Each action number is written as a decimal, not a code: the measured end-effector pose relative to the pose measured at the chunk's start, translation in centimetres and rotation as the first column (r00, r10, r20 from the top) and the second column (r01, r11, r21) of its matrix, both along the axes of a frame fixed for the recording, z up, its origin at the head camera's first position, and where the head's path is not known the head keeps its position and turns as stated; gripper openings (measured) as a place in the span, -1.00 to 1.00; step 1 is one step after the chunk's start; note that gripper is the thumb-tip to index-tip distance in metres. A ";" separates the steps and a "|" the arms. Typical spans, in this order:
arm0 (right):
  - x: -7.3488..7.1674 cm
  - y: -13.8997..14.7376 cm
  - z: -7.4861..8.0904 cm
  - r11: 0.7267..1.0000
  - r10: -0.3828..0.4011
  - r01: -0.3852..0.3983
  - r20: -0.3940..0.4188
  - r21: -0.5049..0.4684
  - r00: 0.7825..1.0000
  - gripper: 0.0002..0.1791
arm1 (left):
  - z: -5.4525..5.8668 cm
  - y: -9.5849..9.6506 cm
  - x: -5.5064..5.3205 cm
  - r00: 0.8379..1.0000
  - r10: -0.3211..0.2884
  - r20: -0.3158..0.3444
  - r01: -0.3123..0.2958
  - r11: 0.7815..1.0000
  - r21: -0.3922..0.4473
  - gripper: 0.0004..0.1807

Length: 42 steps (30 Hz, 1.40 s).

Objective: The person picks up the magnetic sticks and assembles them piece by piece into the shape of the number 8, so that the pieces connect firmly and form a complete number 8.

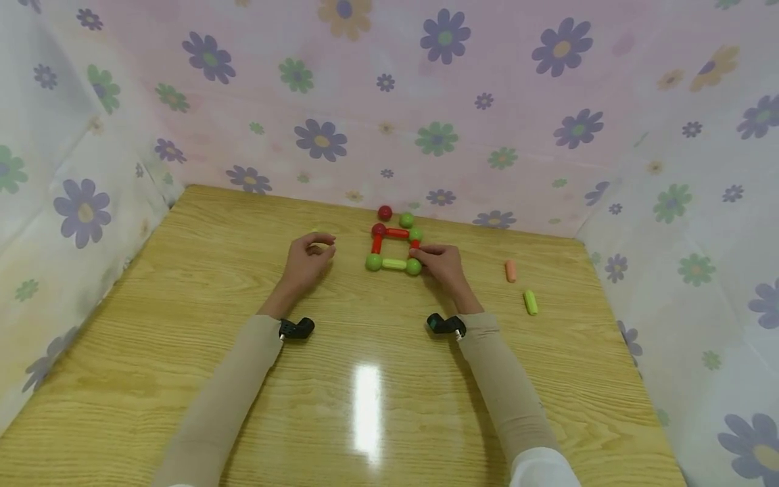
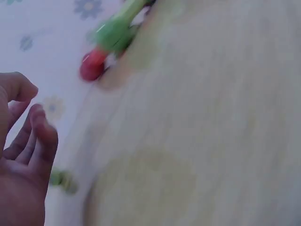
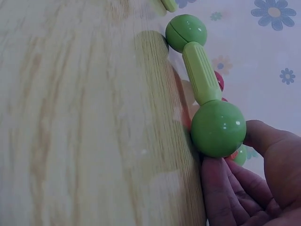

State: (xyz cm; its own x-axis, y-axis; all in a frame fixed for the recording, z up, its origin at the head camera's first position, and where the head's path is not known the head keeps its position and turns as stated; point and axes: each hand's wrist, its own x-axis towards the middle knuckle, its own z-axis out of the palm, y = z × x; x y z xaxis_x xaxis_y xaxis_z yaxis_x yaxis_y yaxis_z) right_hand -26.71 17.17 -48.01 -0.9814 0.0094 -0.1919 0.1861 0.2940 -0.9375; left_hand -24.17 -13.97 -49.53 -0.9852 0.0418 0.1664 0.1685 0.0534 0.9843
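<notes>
Pinching with the right hand [image 1: 443,265] the right-side red rod [image 1: 416,243], just right of centre frame; holding nothing in the loosely curved left hand [image 1: 305,262]. Could pop the lower-right green ball [image 1: 414,267] off by twisting, or roll the upper red ball [image 1: 385,213] by bumping it.

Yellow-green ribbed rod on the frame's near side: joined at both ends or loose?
Joined at both ends: the right wrist view shows the rod meeting a glossy green ball at each end, no gap visible.
</notes>
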 end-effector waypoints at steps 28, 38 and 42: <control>-0.1 1.6 0.1 0.997 0.007 -0.012 0.063 0.073 0.998 -0.48 | 0.0 -2.9 -1.6 0.969 0.237 0.066 -0.197 0.908 -0.369 -0.55; -0.1 1.4 0.0 0.997 0.005 -0.010 0.059 0.079 0.998 -0.45 | 0.3 -3.5 -0.9 0.983 0.099 0.153 -0.038 0.932 -0.360 -0.60; -0.1 1.5 0.0 0.998 -0.002 -0.002 0.054 0.068 0.999 -0.49 | 1.1 -3.1 -0.6 0.976 -0.029 0.217 0.097 0.945 -0.312 -0.56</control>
State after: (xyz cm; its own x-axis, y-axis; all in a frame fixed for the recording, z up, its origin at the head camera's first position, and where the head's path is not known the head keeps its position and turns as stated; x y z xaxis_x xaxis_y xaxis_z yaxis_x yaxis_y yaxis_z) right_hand -26.76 18.67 -48.00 -0.9696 0.0239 -0.2434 0.2358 0.3564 -0.9041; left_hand -24.73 -17.08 -48.46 -0.9899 0.1218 -0.0729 -0.0235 0.3661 0.9303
